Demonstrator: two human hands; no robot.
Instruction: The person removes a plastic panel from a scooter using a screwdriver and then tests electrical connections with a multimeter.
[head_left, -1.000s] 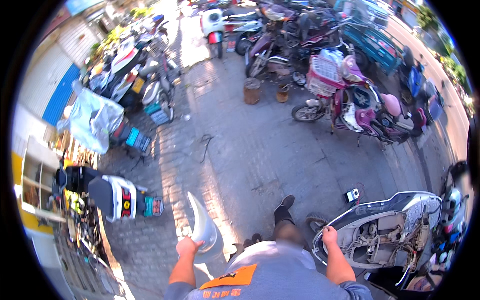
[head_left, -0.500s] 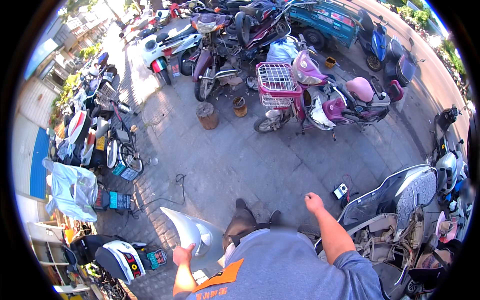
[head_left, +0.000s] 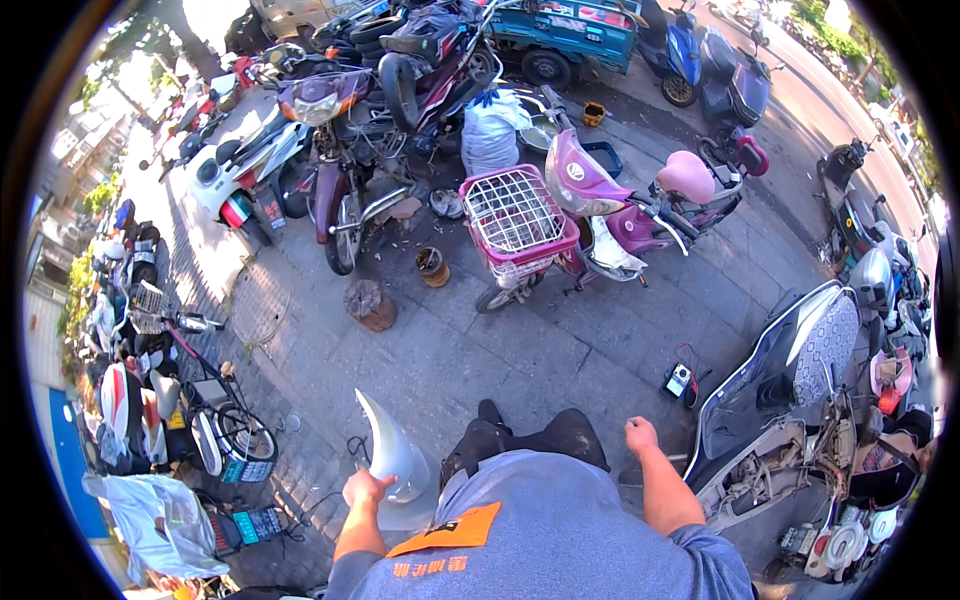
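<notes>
A curved white-silver scooter body panel [head_left: 392,440] stands upright at my left side, its pointed tip upward. My left hand [head_left: 370,486] is closed on its edge, the thumb lying against the panel. Out to the right, my right hand [head_left: 641,436] hangs above the pavement with its fingers curled in. Whether it holds something small cannot be made out. Nearest to that hand are a partly stripped scooter [head_left: 770,400], its inner frame bare, and a small meter [head_left: 679,379] with leads on the ground.
Ahead stands a pink scooter [head_left: 640,215] with a basket [head_left: 515,210]. A wood stump [head_left: 370,305] and a rusty can [head_left: 432,267] sit on the paving. Parked motorcycles [head_left: 335,190] fill the back, a blue cart [head_left: 560,35] behind them. Scooters line the left; a plastic-covered one [head_left: 160,525] is nearby.
My view has turned and shifted forward, so the stump and pink scooter appear lower and farther left. My left hand keeps its hold on the panel, and my right hand stays curled.
</notes>
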